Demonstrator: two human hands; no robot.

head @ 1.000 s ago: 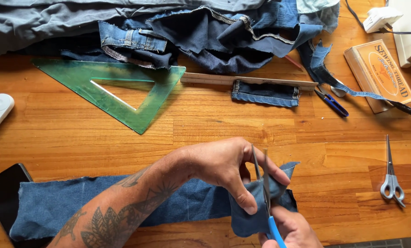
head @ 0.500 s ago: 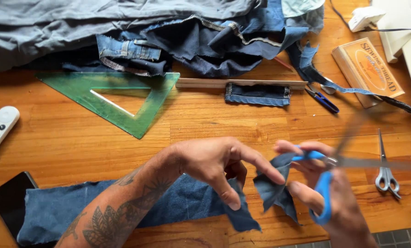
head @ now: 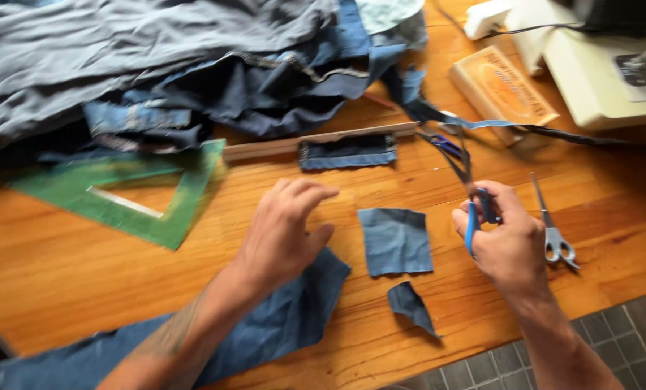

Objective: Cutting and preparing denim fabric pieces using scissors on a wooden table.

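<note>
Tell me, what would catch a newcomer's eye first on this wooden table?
Probably the two bare hands at the centre: the right hand grips blue-handled scissors, while the left hand rests open on a long strip of denim. Between them lie a squarish denim patch and a small offcut. Behind, a heap of jeans fills the far side, with a green set square at its edge.

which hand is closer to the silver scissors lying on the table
Right. The right hand, holding blue-handled scissors, sits just left of the silver scissors. The left hand is far off, past the square denim patch.
</note>
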